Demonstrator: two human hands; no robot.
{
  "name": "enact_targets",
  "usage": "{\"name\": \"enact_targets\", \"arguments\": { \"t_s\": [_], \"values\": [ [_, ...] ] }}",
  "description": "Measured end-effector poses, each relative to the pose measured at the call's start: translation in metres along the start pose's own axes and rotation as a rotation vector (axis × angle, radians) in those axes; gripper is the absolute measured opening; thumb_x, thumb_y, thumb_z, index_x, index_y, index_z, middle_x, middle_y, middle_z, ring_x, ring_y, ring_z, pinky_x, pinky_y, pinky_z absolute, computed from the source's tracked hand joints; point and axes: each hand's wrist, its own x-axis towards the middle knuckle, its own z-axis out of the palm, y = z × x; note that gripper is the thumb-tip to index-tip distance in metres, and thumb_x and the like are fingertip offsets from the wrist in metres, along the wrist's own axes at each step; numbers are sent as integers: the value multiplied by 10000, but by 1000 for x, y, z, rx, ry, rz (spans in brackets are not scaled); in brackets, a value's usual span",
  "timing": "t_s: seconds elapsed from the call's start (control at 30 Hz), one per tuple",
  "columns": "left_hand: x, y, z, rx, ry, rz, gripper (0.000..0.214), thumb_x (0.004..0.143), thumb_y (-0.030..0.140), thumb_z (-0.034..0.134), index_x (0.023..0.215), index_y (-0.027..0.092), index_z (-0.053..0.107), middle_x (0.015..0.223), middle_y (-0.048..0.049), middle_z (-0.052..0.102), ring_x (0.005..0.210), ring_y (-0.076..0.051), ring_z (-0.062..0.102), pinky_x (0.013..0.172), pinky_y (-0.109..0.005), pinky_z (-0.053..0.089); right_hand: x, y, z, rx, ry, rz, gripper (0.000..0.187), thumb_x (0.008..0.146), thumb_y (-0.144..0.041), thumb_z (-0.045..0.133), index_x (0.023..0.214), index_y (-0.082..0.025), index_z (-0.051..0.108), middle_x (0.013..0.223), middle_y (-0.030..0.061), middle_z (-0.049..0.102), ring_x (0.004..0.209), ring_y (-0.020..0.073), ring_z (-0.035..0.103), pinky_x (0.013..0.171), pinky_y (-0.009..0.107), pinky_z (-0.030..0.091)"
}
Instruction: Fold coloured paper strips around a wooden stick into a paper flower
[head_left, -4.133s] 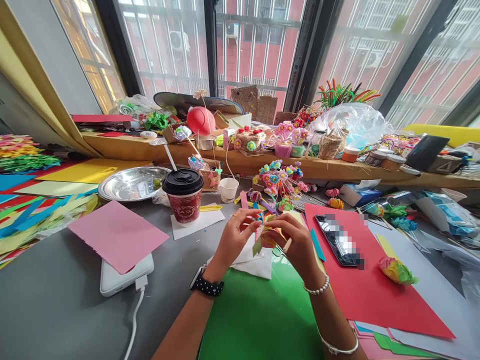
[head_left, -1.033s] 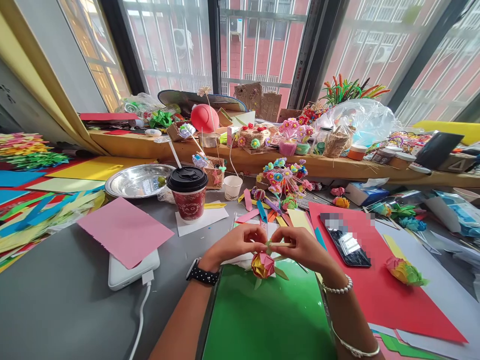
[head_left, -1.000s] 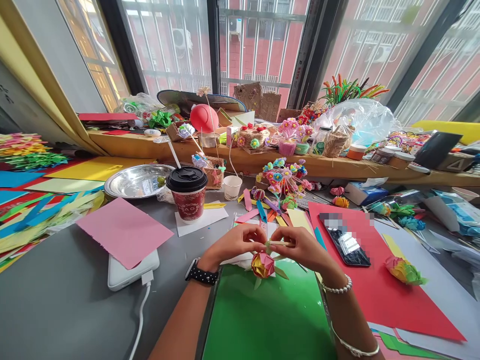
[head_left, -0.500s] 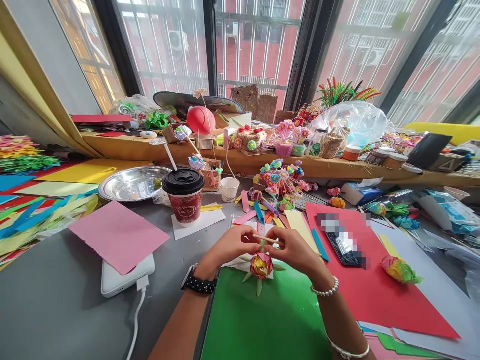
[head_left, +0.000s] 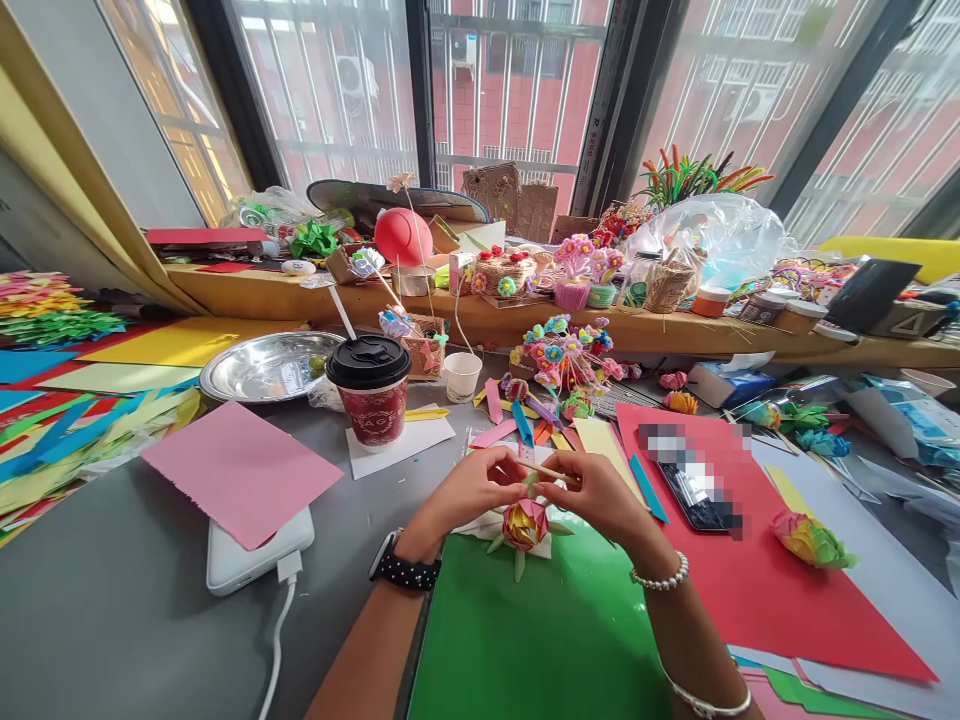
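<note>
Grey and crowded with coloured paper, the table (head_left: 112, 620) ran beneath tall barred windows, its wooden sill packed with finished paper crafts. Near the middle of the view the left hand (head_left: 469, 492) and the right hand (head_left: 596, 495) met, fingertips almost touching, each pinched narrowly on a thin wooden stick (head_left: 541, 469) that slanted between them from about ten o'clock down toward four o'clock. Directly below the two hands, at six o'clock from the pinch, hung a folded paper flower (head_left: 524, 523) in pink, yellow and orange with green leaf points spreading beneath it; whether the fingers also touched its base could not be told. The flower hovered over the far edge of a green sheet (head_left: 540, 640) and some white paper. At ten o'clock from the hands stood a red coffee cup (head_left: 369, 392) with a black lid, and farther left a pink sheet (head_left: 240, 470) rested on a white power bank (head_left: 251, 555). At three o'clock a phone (head_left: 694, 480) lay on a red sheet (head_left: 750, 580), with another paper flower (head_left: 810, 540) well apart to its right.
</note>
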Motion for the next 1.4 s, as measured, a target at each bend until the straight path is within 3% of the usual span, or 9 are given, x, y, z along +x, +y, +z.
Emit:
{"name": "enact_targets", "arguments": {
  "t_s": [0.13, 0.23, 0.33, 0.57, 0.77, 1.0, 1.1, 1.17, 1.4],
  "values": [
    [-6, 13, 0, 4, 35, 131, 174, 693, 270, 552, 809, 144, 521, 754, -17, 566, 715, -130, 544, 658, -250, 450, -4, -4, -4, 3, 92, -83, 132, 745, -289, 529, 754, -167, 580, 571, -25, 529, 469, 75, 411, 409, 187, 288],
    [-9, 18, -1, 25, 96, 236, 142, 704, 264, 552, 784, 149, 528, 772, -11, 560, 736, -125, 554, 710, -260, 458, -6, -7, -6, 56, 149, -156, 127, 761, -289, 517, 802, -181, 570, 729, 16, 607, 592, 110, 521, 492, 205, 394],
    [-10, 19, -1, 36, 129, 301, 125, 719, 255, 544, 779, 145, 541, 783, -15, 565, 753, -128, 563, 733, -265, 459, -6, -8, -6, 82, 185, -192, 132, 761, -279, 519, 849, -187, 549, 796, 36, 616, 588, 111, 531, 484, 210, 416],
    [-9, 14, -3, 41, 125, 351, 147, 733, 284, 545, 783, 145, 540, 789, -15, 562, 761, -125, 565, 745, -261, 462, -7, -9, -7, 30, 230, -300, 126, 765, -241, 529, 874, -194, 570, 759, 23, 602, 499, 76, 473, 440, 195, 385],
    [-9, 14, -3, 47, 118, 338, 131, 733, 269, 550, 782, 148, 552, 793, -15, 557, 769, -122, 553, 745, -250, 449, -6, -13, -11, 24, 219, -402, 133, 752, -206, 545, 877, -209, 589, 891, 57, 559, 773, 142, 532, 503, 205, 422],
    [-9, 13, -3, -103, 102, 305, 104, 735, 247, 549, 757, 146, 537, 792, -13, 531, 761, -119, 535, 720, -251, 439, -7, -15, -13, 42, 227, -327, 123, 735, -201, 567, 858, -195, 556, 832, 39, 553, 607, 103, 497, 459, 205, 402],
    [-10, 12, -4, -168, 110, 318, 97, 728, 232, 557, 757, 142, 536, 787, -16, 522, 752, -120, 525, 708, -254, 435, -7, -18, -12, 68, 234, -330, 62, 741, -220, 569, 797, -195, 560, 825, 39, 550, 755, 139, 530, 618, 248, 454],
    [-10, 13, -4, -161, 128, 339, 74, 727, 209, 557, 753, 141, 542, 782, -18, 525, 761, -122, 519, 710, -250, 429, -7, -20, -11, 71, 240, -318, 65, 742, -247, 571, 781, -196, 565, 805, 36, 551, 760, 145, 535, 643, 261, 455],
    [-14, 18, -4, -25, 166, 449, 70, 736, 105, 527, 758, 153, 574, 781, -18, 553, 778, -122, 525, 730, -245, 416, -7, -18, -8, 9, 286, -235, 125, 728, -295, 583, 784, -184, 569, 798, 41, 556, 652, 137, 525, 507, 231, 415]
  ]
}}
